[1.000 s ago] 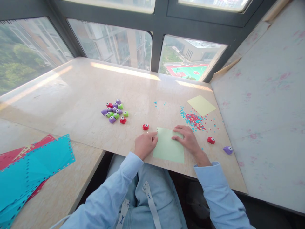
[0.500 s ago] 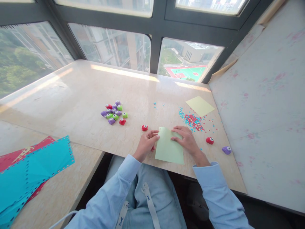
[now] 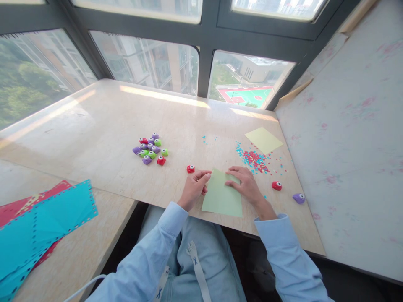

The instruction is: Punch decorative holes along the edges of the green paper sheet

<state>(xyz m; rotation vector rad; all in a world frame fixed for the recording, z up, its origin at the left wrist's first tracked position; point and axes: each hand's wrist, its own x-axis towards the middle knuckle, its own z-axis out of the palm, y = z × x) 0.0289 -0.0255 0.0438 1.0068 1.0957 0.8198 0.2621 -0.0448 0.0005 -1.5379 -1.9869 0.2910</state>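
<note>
A light green sheet of paper [image 3: 222,197] lies at the front edge of the table, between my two hands. My left hand [image 3: 194,188] is closed in a pinch at the sheet's upper left edge, fingers curled under the thumb. On the upper right part rests my right hand [image 3: 247,184], its thumb and fingers closed on the paper. Just beyond my left hand stands a small red craft punch [image 3: 190,168]. Right of my right hand are another red punch [image 3: 277,186] and a purple punch [image 3: 299,198].
Several purple, green and red punches [image 3: 150,147] cluster at left centre. Red and blue confetti [image 3: 255,160] lies scattered near a pale yellow sheet [image 3: 263,140]. Blue paper with punched edges [image 3: 66,209] overlaps red paper [image 3: 53,191] at far left. A wall [image 3: 352,167] borders the right.
My left hand has shifted slightly and its fingers have closed tighter at the paper's edge. The sheet's lower left corner has moved a little left. My right hand stays put.
</note>
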